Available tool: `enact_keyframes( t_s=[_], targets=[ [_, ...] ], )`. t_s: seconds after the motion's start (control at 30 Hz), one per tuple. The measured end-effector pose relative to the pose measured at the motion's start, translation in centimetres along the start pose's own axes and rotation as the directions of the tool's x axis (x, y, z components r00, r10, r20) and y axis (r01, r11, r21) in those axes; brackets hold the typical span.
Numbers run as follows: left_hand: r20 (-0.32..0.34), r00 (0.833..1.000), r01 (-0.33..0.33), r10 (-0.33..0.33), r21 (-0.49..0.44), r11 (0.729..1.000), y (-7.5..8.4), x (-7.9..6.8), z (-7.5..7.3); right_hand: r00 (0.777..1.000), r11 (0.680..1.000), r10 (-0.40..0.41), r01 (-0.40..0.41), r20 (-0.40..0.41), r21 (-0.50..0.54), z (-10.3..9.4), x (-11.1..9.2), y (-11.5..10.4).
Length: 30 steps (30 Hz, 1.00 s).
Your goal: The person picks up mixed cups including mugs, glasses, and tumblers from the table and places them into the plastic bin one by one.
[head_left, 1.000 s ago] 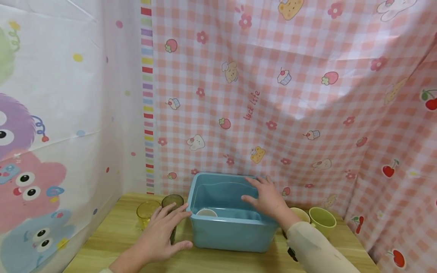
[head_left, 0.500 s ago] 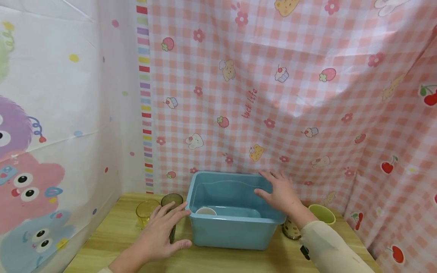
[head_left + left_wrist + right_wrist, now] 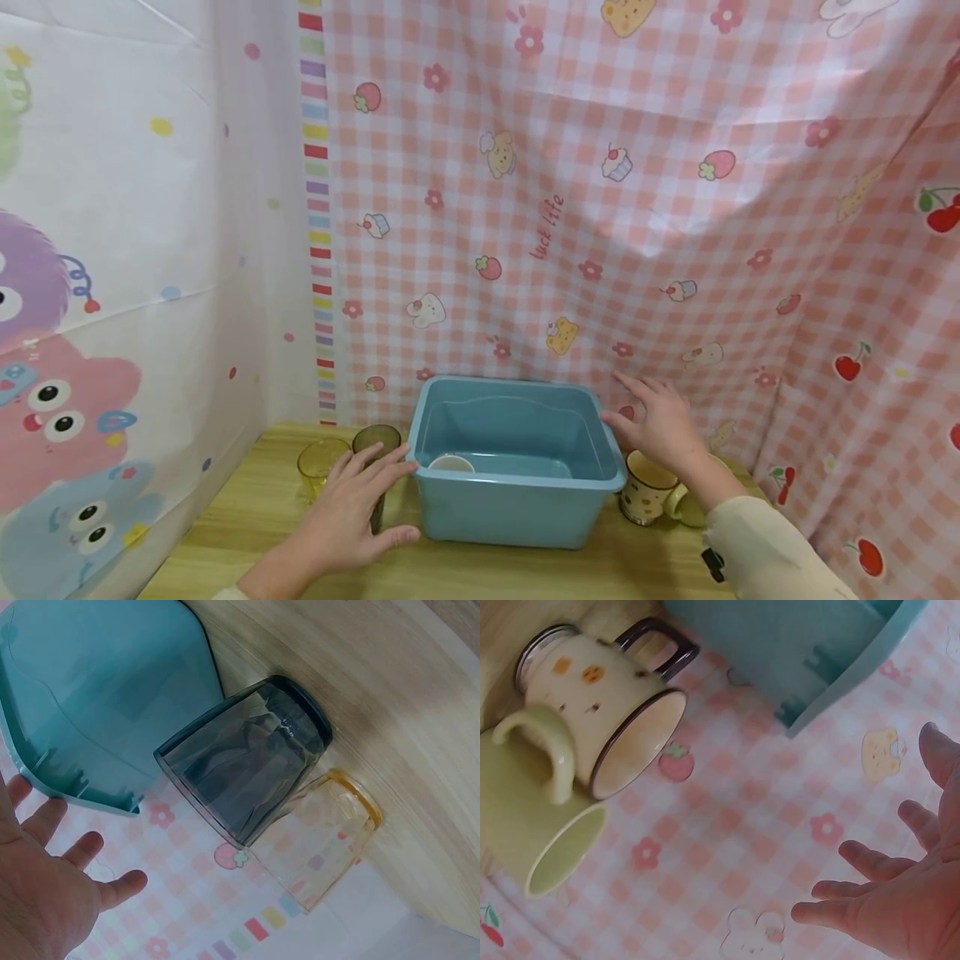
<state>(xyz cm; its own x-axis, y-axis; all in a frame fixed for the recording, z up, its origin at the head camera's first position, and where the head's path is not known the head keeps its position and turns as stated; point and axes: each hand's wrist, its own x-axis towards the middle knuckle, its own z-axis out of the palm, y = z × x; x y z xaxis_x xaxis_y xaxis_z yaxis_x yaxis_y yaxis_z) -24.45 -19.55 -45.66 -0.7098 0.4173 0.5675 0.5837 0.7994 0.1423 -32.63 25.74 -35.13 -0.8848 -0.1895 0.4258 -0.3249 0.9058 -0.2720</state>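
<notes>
A blue plastic bin [image 3: 517, 512] stands on the wooden table with a white cup [image 3: 452, 463] inside near its left wall. My left hand [image 3: 348, 512], fingers spread, has its fingertips right at the bin's left rim. Behind that hand are a dark grey clear tumbler [image 3: 244, 757] and an amber clear cup [image 3: 322, 840]. My right hand [image 3: 663, 429] is held up to the right of the bin, fingers spread and holding nothing. Below it stand a cream mug [image 3: 604, 701] with brown trim and a light green mug [image 3: 540, 799], partly hidden by the forearm in the head view.
A pink checked cloth [image 3: 465, 150] hangs close behind the bin and bends round on the right. On the left hangs a white cloth [image 3: 187, 350] with cartoon figures. The wooden table top [image 3: 240, 533] shows in front of the bin.
My right hand has moved from over the bin's right side to the right, off the bin and above the mugs. The left hand has stayed in place.
</notes>
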Motion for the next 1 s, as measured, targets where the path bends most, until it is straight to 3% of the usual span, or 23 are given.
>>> enact_keyframes(
  t_s=[0.27,0.7,1.0],
  targets=[
    [0.005,1.0,0.006,-0.006,0.0,1.0,-0.1,-0.1,0.0,0.998,0.996,0.065,-0.066,0.025,0.053,-1.7,-1.4,2.2],
    [0.006,1.0,0.0,0.0,-0.004,1.0,-0.2,-0.1,0.1,0.986,0.985,0.158,-0.161,0.054,0.061,-2.5,-3.5,6.5],
    [0.002,1.0,-0.002,0.002,0.005,1.0,-0.2,-0.1,0.3,0.957,0.959,0.261,-0.272,0.124,0.079,-2.8,-4.6,8.1]
  ],
)
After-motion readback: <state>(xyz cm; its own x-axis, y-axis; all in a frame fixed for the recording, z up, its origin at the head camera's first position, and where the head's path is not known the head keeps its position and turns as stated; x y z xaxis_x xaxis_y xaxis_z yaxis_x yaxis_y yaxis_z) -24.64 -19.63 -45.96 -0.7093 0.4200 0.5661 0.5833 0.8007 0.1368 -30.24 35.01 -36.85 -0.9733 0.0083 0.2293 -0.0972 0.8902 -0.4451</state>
